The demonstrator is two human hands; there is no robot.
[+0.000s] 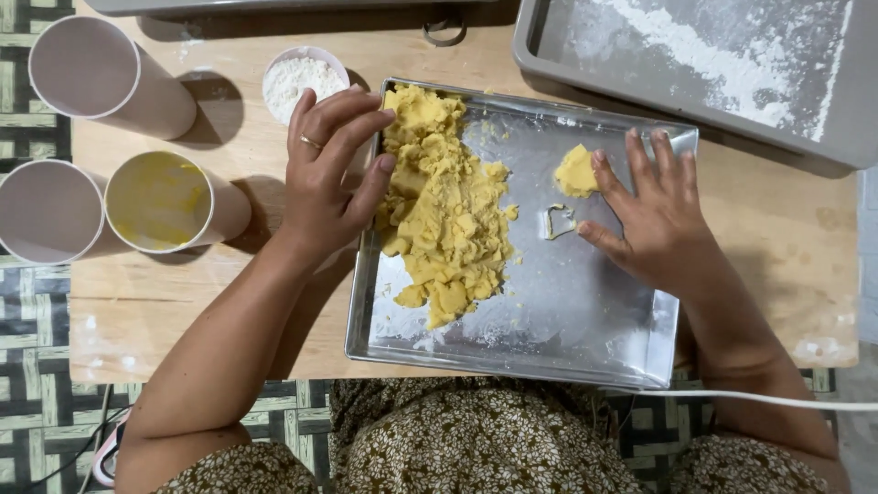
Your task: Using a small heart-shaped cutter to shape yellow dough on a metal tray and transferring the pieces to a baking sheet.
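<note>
Left hand (331,174), fingers spread, presses the crumbly yellow dough pile (444,220) at the shiny metal tray's (512,352) left edge. Right hand (651,215) lies flat and open, fingertips touching a small dough lump (575,171) near the far edge.

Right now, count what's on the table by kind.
Metal trays: 2
Tall cups: 3
Flour bowl: 1
Dough masses: 2
Small cutter: 1
Total: 9

grey floured tray (828,119) cut off top right, leftmost cup (41,210) cropped at edge
</note>
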